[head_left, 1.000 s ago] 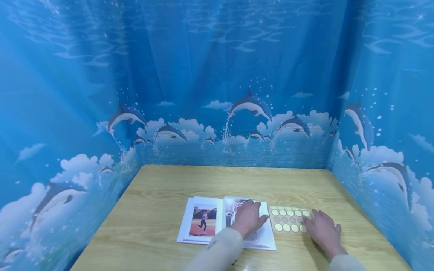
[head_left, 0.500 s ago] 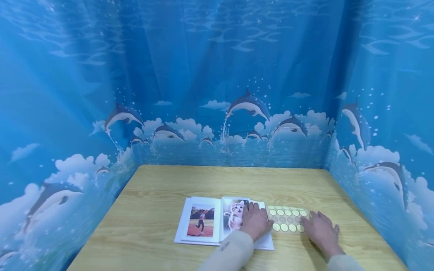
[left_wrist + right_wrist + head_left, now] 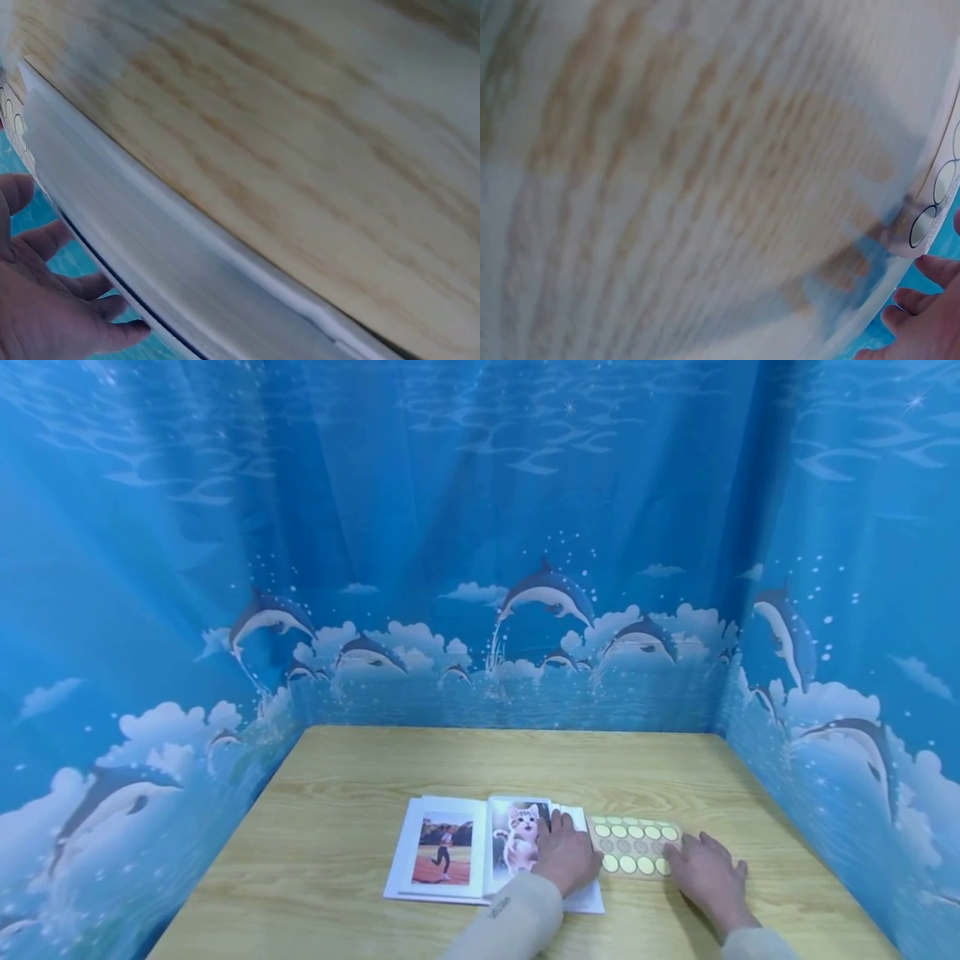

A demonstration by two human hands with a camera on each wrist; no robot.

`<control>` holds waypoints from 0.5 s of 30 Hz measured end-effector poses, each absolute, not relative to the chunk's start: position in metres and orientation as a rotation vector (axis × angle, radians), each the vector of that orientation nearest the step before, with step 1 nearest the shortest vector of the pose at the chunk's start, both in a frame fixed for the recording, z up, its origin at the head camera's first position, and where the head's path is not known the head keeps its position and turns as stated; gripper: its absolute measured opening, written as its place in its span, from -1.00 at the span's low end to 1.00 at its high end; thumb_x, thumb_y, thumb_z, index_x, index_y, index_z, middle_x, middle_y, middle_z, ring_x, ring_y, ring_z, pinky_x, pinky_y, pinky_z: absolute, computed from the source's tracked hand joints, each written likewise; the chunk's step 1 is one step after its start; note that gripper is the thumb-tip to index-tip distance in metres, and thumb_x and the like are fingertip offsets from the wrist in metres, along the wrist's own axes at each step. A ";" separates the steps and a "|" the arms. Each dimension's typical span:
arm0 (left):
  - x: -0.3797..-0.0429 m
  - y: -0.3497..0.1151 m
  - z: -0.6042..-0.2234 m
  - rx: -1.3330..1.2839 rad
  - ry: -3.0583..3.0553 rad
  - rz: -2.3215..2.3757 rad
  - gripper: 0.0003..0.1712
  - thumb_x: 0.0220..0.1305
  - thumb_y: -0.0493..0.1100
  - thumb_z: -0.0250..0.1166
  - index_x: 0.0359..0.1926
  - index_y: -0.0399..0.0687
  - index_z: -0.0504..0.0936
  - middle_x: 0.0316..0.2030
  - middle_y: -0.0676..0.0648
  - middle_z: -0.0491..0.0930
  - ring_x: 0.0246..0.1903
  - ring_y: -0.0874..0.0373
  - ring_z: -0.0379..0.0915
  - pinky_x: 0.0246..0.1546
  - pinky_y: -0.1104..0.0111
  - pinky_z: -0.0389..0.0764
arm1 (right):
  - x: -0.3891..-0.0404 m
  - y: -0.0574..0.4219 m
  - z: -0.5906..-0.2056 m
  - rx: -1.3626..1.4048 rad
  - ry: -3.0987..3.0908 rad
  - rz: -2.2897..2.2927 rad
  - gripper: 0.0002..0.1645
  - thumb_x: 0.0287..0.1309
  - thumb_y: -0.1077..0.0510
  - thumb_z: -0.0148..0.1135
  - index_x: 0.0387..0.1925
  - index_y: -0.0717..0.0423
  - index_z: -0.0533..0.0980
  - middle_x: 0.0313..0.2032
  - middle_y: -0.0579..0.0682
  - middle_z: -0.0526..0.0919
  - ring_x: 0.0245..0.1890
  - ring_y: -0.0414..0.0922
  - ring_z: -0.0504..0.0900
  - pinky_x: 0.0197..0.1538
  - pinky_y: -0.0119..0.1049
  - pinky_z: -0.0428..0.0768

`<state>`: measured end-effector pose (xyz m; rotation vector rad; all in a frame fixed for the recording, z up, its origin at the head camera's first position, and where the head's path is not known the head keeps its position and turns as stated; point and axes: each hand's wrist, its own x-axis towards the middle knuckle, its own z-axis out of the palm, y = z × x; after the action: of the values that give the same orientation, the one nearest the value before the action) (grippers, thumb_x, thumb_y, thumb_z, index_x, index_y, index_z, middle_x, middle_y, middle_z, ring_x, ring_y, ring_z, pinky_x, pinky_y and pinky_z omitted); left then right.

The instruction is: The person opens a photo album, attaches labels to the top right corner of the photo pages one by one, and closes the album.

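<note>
An open photo album [image 3: 480,852] lies on the table, showing a picture of a runner [image 3: 444,850] on its left page and a kitten picture [image 3: 519,839] on its right. My left hand [image 3: 566,858] rests on the right page with relaxed fingers, covering part of the kitten. Close by on the right is a sheet of round cream stickers [image 3: 637,847], its middle row paler than the others. My right hand [image 3: 707,878] touches the right edge of that sheet, fingers loosely spread. In the right wrist view, the fingertips [image 3: 930,268] meet a corner of the sheet.
The wood-grain table [image 3: 337,827] carries the album and sheet toward its near right. Blue curtains [image 3: 450,543] printed with dolphins and clouds hang behind it and along both sides.
My left hand has moved to the right across the right page, uncovering the kitten picture. My right hand has stayed at the sticker sheet's edge.
</note>
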<state>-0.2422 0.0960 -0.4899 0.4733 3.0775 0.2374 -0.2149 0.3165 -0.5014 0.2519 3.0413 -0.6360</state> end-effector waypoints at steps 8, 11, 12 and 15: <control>-0.245 0.094 -0.488 0.534 3.075 0.372 -0.44 0.38 0.23 0.13 0.20 0.02 0.62 0.40 -0.18 0.30 0.44 -0.11 0.09 0.44 -0.07 0.05 | -0.215 0.316 -0.495 0.314 3.018 -0.749 -0.08 0.49 -0.27 -0.34 0.34 0.54 0.16 0.34 0.58 0.06 0.33 0.53 -0.02 0.23 0.58 -0.24; -0.248 0.093 -0.487 0.566 3.098 0.423 -0.45 0.39 0.21 0.14 0.20 0.02 0.61 0.37 -0.16 0.34 0.42 -0.11 0.12 0.42 -0.08 0.10 | -0.216 0.313 -0.491 0.353 3.023 -0.815 -0.08 0.49 -0.27 -0.36 0.36 0.53 0.13 0.34 0.57 0.06 0.32 0.53 0.03 0.24 0.57 -0.13; -0.249 0.091 -0.486 0.576 3.103 0.441 -0.46 0.38 0.20 0.15 0.19 0.01 0.61 0.36 -0.17 0.36 0.41 -0.11 0.14 0.42 -0.08 0.11 | -0.217 0.312 -0.490 0.367 3.021 -0.845 -0.07 0.49 -0.28 -0.36 0.36 0.53 0.12 0.34 0.57 0.07 0.32 0.52 0.04 0.23 0.56 -0.09; -0.252 0.084 -0.484 0.583 3.098 0.516 -0.48 0.39 0.18 0.15 0.20 0.02 0.60 0.35 -0.16 0.37 0.40 -0.11 0.16 0.42 -0.04 0.13 | -0.220 0.305 -0.487 0.388 2.996 -0.965 -0.07 0.49 -0.28 -0.37 0.40 0.50 0.08 0.36 0.54 0.07 0.34 0.51 0.04 0.24 0.53 -0.05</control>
<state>-0.2517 0.0840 -0.4839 0.5830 3.0985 0.5162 -0.2204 0.3053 -0.4872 0.3877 2.9958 -0.9653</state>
